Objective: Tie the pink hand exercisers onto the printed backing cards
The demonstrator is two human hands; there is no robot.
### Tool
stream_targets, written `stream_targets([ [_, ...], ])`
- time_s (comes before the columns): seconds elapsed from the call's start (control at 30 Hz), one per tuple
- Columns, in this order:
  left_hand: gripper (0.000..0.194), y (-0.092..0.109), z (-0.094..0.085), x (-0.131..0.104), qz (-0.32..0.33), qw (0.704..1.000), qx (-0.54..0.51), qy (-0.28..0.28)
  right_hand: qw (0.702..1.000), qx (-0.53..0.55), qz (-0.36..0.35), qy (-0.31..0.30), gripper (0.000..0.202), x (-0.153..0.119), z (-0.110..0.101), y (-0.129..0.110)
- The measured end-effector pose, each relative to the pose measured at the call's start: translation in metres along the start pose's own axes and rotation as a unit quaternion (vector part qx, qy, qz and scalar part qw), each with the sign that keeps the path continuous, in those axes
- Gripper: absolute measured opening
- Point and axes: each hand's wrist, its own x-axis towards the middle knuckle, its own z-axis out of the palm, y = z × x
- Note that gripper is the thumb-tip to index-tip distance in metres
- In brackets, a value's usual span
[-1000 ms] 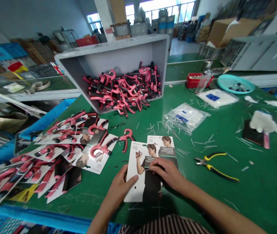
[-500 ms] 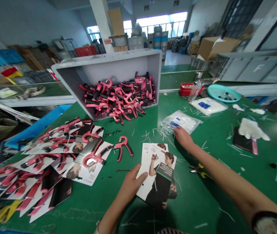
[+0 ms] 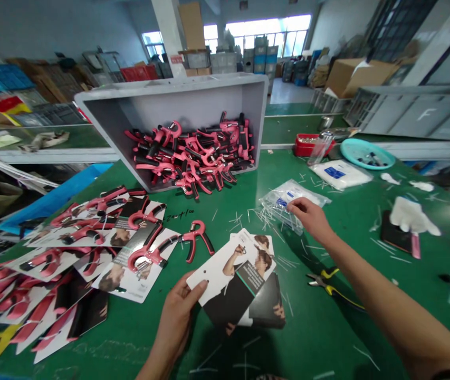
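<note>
My left hand (image 3: 179, 309) pinches the left edge of a printed card (image 3: 225, 274), held tilted over a stack of similar cards (image 3: 270, 303) on the green table. My right hand (image 3: 309, 216) is closed, thumb and fingers together, over the near edge of a clear plastic bag (image 3: 294, 195); whatever is between its fingertips is too small to make out. Thin white strips (image 3: 264, 217) lie scattered beside the bag. One pink and black hand grip (image 3: 195, 240) rests left of the stack, next to cards with grips attached (image 3: 145, 256).
A grey bin (image 3: 106, 121) tipped toward me holds many pink grips. Yellow-handled pliers (image 3: 329, 287) lie under my right forearm. Further right are a white glove (image 3: 410, 214), a turquoise plate (image 3: 351, 148), a red box (image 3: 304, 148) and a white packet (image 3: 341, 174).
My left hand has moved left, lifting and turning the top card off the stack. My right hand has risen slightly and shifted right from the bag. The view has shifted slightly.
</note>
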Motion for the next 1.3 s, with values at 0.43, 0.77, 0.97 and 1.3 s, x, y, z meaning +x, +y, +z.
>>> stream_targets([
  [0.43,0.035,-0.003,-0.002,-0.018,0.01,0.989,0.066,-0.131,0.843,0.485,0.107,-0.208,0.033,-0.098,0.037,-0.064],
  [0.77,0.029,0.01,0.012,-0.022,0.103,0.979,0.147,-0.099,0.949,-0.038,-0.284,-0.133,0.016,-0.13,0.003,-0.119],
  [0.97,0.029,0.01,0.019,-0.019,0.132,0.971,0.177,-0.094,0.914,-0.189,-0.339,-0.117,0.015,-0.143,-0.004,-0.139],
  [1.3,0.022,0.024,0.035,-0.023,0.245,0.926,0.262,-0.116,0.903,-0.174,-0.362,-0.154,0.004,-0.13,0.019,-0.153],
])
